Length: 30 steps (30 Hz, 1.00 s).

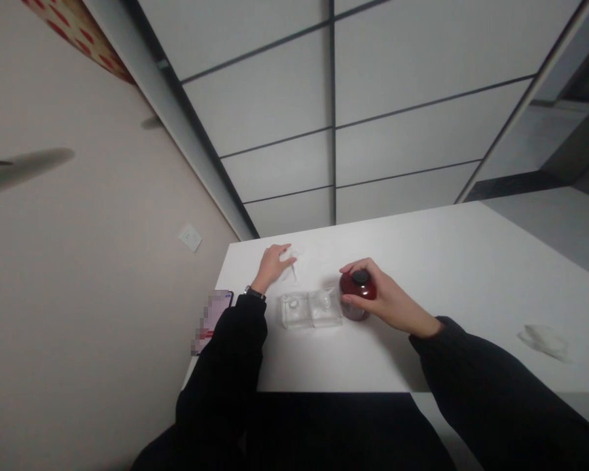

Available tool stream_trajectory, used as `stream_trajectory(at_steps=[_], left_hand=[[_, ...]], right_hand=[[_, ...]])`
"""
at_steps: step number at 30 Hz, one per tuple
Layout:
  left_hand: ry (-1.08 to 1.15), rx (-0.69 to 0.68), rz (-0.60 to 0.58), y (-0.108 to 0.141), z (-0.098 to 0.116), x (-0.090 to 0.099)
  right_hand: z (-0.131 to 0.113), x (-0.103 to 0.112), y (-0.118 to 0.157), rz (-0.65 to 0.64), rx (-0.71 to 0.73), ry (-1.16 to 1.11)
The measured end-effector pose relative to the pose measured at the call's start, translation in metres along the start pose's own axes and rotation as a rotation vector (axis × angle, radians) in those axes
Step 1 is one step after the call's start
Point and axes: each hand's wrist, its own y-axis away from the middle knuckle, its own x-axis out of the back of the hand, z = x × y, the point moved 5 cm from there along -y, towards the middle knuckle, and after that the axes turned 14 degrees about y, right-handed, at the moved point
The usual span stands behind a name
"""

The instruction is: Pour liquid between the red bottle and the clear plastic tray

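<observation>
My right hand (373, 291) is wrapped round a reddish-brown bottle (358, 306) with a black cap, which stands upright on the white table. Left of the bottle sits a clear plastic box (297, 319) with two compartments. Small clear, rounded items lie in or on it, too faint to name. Behind the box, my left hand (273, 263) has thumb and forefinger at a small clear, whitish piece (294, 269), which looks pinched between them. Its exact kind is too blurred to tell. A dark watch or band circles my left wrist.
A phone (216, 322) lies at the table's left edge, beside my left forearm and the wall. Crumpled white tissue or film (544, 341) rests on the right part of the white table (324, 366). Panelled sliding doors (285, 163) rise behind the table.
</observation>
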Motion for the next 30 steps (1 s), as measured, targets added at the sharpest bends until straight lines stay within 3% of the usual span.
stream_trajectory(at_steps=[3,7,9,12,15,21,30], left_hand=[[0.012,-0.069,-0.023,0.024,0.032,0.008],[0.088,-0.247,-0.395,0.085,0.083,-0.009],[0.009,-0.268,-0.426,0.111,0.094,-0.018],[-0.081,-0.262,-0.371,0.128,0.096,-0.031],[-0.115,-0.212,-0.313,0.128,0.091,-0.039],[-0.091,-0.118,-0.284,0.125,0.09,-0.04],[-0.094,-0.171,-0.237,0.13,0.085,-0.041]], right_hand=[[0.001,0.0,0.0,0.008,-0.004,-0.007],[0.002,-0.001,0.001,0.013,0.011,-0.005],[0.003,-0.001,0.001,0.016,0.015,-0.006],[0.004,-0.002,0.002,0.02,0.017,-0.002],[0.003,-0.002,0.002,0.022,0.024,-0.001],[0.0,-0.001,0.002,0.007,0.014,0.012],[-0.002,-0.002,0.002,0.014,0.017,0.031]])
